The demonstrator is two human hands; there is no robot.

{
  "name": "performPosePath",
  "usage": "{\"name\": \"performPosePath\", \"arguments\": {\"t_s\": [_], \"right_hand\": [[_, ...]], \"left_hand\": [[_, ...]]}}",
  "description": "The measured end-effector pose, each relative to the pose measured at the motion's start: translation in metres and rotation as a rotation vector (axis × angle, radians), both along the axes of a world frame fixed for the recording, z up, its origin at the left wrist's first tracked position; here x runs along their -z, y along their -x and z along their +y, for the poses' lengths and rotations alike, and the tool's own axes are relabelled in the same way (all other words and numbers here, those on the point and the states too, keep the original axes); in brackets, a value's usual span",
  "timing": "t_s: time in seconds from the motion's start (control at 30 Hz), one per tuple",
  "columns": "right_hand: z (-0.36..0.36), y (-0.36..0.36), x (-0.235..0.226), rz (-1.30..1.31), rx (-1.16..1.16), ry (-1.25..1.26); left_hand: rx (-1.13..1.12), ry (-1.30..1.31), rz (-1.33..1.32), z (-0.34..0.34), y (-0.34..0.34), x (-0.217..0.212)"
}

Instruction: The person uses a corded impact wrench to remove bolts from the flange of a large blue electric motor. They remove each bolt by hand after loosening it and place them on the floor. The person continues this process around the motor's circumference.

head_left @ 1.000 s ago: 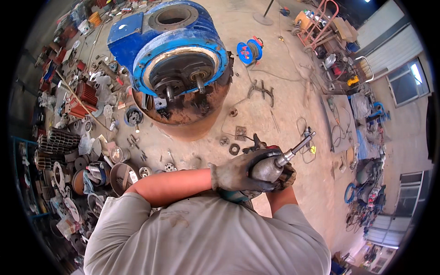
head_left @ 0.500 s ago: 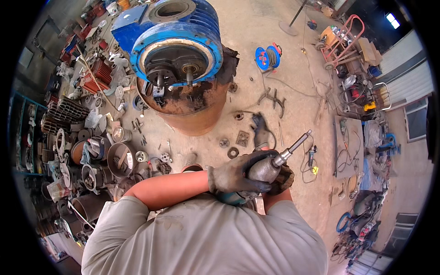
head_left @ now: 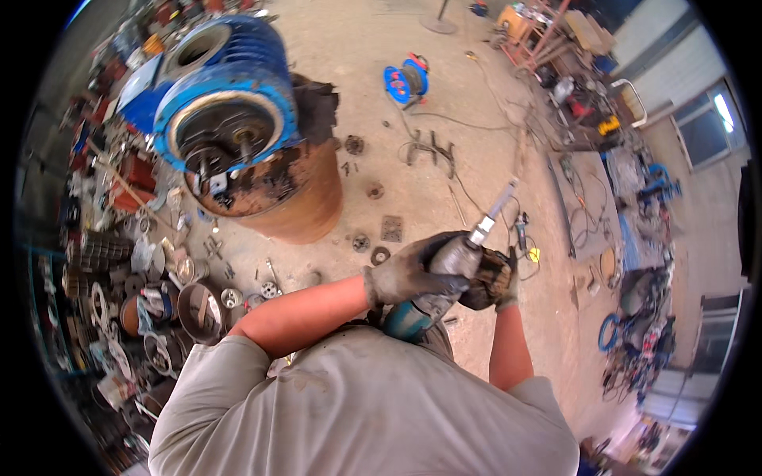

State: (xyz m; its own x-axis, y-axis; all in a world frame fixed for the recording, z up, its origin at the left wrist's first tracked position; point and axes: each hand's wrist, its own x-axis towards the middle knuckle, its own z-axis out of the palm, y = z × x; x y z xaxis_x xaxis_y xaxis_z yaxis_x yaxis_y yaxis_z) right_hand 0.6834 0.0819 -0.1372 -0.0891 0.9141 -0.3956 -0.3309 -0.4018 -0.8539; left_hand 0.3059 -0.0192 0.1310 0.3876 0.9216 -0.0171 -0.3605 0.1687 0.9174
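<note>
My left hand (head_left: 413, 274), in a dark work glove, wraps round the grey nose of an impact wrench (head_left: 409, 319) with a teal body. From its nose a long silver socket (head_left: 498, 205) points up and to the right. My right hand (head_left: 488, 283), gloved with brown-stained fingers, is curled against the tool's right side; part of its grip is hidden. The wrench is held close in front of my body, its handle out of sight. Ahead to the left, a blue gear housing (head_left: 163, 127) with an open round face sits on a rusty drum (head_left: 305, 202).
Loose round parts, a square plate (head_left: 391, 228) and a dark puller-like tool (head_left: 432, 149) lie on the concrete floor. Beyond stands a blue cable reel (head_left: 406, 81). An angle grinder (head_left: 521, 232) lies right. Metal parts crowd the left, including a round metal pan (head_left: 186, 313).
My view has swung to the right, so the housing and drum sit further left. The wrench is still in hand. My right forearm now shows more fully, and the right hand sits higher beside the nose.
</note>
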Motion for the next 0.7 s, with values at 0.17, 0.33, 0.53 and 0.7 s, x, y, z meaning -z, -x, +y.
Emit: {"name": "performPosePath", "arguments": {"t_s": [0.17,0.33,0.53,0.7], "right_hand": [[-0.139,0.033,-0.105,-0.769,-0.443,-0.546],[-0.147,0.076,-0.159,-1.132,-0.401,-0.656],[-0.095,0.081,-0.147,-1.059,-0.576,-0.673],[-0.086,0.085,-0.123,-0.935,-0.432,-0.870]], "left_hand": [[0.025,0.313,-0.208,0.029,-0.020,0.019],[-0.088,0.536,-0.354,0.055,-0.051,0.057],[0.180,0.580,-0.448,0.055,-0.067,0.070],[0.143,0.655,-0.470,0.056,-0.071,0.054]]}}
